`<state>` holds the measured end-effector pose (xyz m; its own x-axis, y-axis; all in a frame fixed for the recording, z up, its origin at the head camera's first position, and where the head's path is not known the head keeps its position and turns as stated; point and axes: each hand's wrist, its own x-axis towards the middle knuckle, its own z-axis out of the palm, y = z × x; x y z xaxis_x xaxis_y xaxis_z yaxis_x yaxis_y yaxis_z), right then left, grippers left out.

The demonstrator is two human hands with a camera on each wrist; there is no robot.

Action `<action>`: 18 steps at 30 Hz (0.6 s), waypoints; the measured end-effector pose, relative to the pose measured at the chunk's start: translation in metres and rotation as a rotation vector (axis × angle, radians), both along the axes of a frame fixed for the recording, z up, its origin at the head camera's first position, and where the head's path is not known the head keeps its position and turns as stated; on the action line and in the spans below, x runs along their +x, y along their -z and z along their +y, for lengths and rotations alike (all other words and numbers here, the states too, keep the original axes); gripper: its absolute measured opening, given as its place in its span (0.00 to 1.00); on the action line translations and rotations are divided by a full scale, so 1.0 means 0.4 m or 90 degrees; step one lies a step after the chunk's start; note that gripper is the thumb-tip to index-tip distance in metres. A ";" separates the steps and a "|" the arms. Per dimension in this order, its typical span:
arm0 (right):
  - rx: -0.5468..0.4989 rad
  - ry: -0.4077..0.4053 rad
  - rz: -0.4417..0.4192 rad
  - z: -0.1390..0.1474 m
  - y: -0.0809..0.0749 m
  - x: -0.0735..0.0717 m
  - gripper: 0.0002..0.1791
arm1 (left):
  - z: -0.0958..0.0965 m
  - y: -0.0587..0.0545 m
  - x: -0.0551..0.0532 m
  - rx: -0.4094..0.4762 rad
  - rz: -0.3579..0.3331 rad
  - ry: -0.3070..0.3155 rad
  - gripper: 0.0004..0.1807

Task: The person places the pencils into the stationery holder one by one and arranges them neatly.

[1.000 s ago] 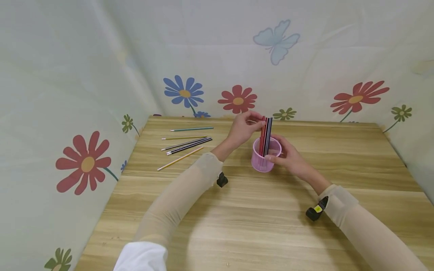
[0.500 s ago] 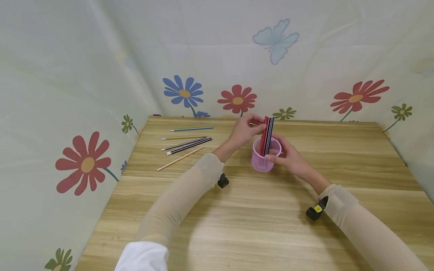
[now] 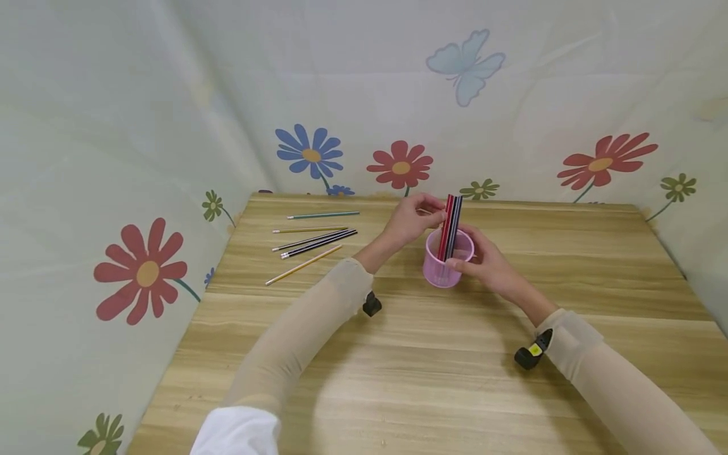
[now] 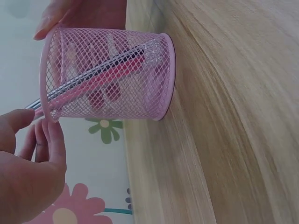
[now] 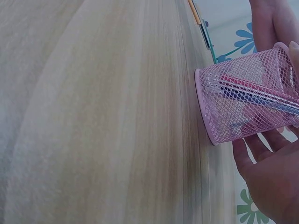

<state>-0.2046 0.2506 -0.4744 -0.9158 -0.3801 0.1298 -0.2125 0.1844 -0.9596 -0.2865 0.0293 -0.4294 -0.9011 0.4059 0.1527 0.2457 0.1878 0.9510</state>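
A pink mesh pencil cup (image 3: 440, 275) stands upright on the table with a bundle of red and dark striped pencils (image 3: 450, 227) in it, leaning a little to the right. With thumb and fingers my left hand (image 3: 408, 221) pinches the bundle above the rim. My right hand (image 3: 490, 265) holds the cup from the right, its thumb at the near rim and the other fingers behind. Through the mesh in the left wrist view, the pencils' lower ends (image 4: 135, 60) reach near the base of the cup (image 4: 156, 93).
Left of the cup lie several loose pencils: a green one (image 3: 324, 215), a yellow-green one (image 3: 309, 230), dark striped ones (image 3: 318, 245) and an orange-yellow one (image 3: 304, 265). A flower-printed curtain (image 3: 352, 76) borders the wooden table (image 3: 432, 379) at the back and sides.
The upper ends of the pencil bundle have tipped slightly to the right, and my left hand has dropped slightly with its grip kept. My right hand and the cup stay in place.
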 end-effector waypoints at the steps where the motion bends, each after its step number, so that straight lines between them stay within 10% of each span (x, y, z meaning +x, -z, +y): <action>1: -0.001 0.001 0.000 0.000 0.001 0.000 0.42 | -0.005 -0.001 0.002 -0.008 -0.004 0.005 0.12; 18: 0.017 0.006 -0.002 -0.002 0.000 0.002 0.41 | -0.178 0.053 -0.008 -0.056 -0.012 -0.037 0.16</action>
<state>-0.2037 0.2499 -0.4743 -0.9197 -0.3747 0.1173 -0.2080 0.2115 -0.9550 -0.2898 -0.0418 -0.4504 -0.9256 0.3647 0.1012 0.2143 0.2845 0.9344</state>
